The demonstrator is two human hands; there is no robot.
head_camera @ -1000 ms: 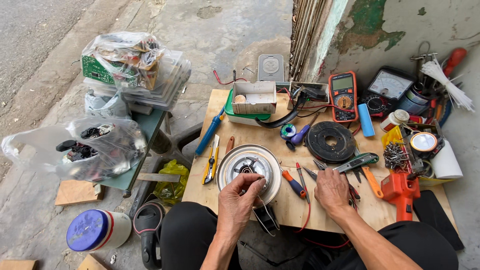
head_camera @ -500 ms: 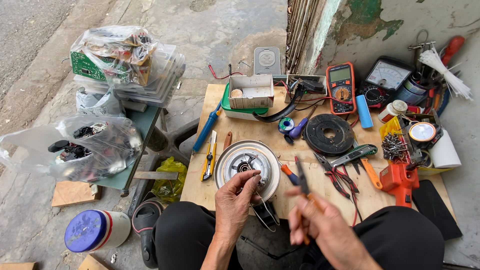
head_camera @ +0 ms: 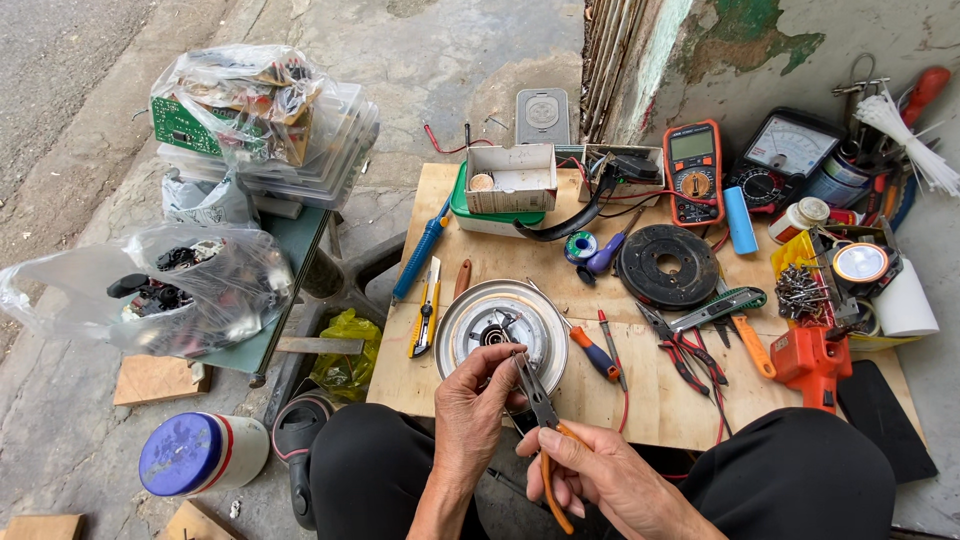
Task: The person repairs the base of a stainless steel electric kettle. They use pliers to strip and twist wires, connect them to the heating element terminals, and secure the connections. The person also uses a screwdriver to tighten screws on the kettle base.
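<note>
**Pliers meet a small part over the round metal housing**

Pliers [head_camera: 540, 420] with orange grips sit in the right hand [head_camera: 600, 475], which is closed around the handles; the slim dark nose points up and away from the person, toward the fingertips of the left hand [head_camera: 475, 405]. What the left hand pinches is too small to make out, perhaps a wire end or a tiny part, and its fingers cover the near rim of the round metal housing [head_camera: 500, 325]. Whether the plier tips actually grip that part cannot be told. One orange handle runs down below the right hand, and both forearms are cut off by the bottom edge.

The housing is a shallow silvery disc with a dark hub at its centre, lying on the plywood board [head_camera: 660, 400] just beyond the hands. Beside it on the left lies a yellow utility knife [head_camera: 424, 320]; on the right, a small orange-handled screwdriver [head_camera: 592, 352]. Farther back rests a black round disc [head_camera: 667, 265].
</note>
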